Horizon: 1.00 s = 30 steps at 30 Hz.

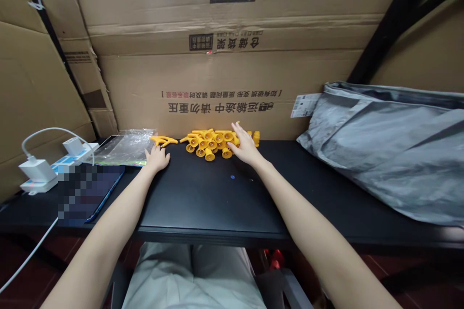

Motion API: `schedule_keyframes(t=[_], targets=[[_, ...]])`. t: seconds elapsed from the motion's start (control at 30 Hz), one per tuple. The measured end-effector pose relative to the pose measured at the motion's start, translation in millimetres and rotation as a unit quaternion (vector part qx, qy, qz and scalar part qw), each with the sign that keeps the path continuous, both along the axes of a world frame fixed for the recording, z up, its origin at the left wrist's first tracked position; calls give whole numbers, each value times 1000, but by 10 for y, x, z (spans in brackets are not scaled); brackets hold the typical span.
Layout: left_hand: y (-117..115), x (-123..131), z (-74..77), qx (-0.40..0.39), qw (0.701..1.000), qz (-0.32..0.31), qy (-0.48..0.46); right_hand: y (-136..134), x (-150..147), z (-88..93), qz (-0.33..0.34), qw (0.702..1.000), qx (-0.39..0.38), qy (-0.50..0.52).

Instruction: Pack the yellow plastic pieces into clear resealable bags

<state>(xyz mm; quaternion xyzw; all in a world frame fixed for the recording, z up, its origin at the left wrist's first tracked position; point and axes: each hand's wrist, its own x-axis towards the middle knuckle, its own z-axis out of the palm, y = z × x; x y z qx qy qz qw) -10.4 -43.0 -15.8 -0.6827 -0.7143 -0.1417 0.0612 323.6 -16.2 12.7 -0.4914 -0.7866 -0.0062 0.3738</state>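
A heap of small yellow plastic pieces lies at the back of the black table, many with round, cup-like ends facing me. My right hand rests against the right side of this heap, fingers stretched out and apart, hiding some of the pieces. Further left, my left hand lies with spread fingers on the table. Just beyond its fingertips are a few loose yellow branched pieces. Neither hand is wrapped round anything.
Left of my left hand lie a clear plastic bag, a dark tablet-like device and a power strip with white chargers and a cable. A grey fabric bag fills the right side. Cardboard walls the back.
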Motion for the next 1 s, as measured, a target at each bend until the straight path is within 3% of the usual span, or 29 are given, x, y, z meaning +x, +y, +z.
schedule_keyframes(t=[0.17,0.53,0.7,1.0], targets=[[1,28,10,2,1000,-14,0,24,33,-66,-5,1000,-1,3],[-45,132,109,31,993,-113,-13,37,22,-165,-19,1000,-10,-20],[-38,168,111,20,981,-172,-84,18,6,-150,-17,999,-11,-25],[3,74,16,26,998,-58,-27,60,35,-192,-9,1000,1,-21]])
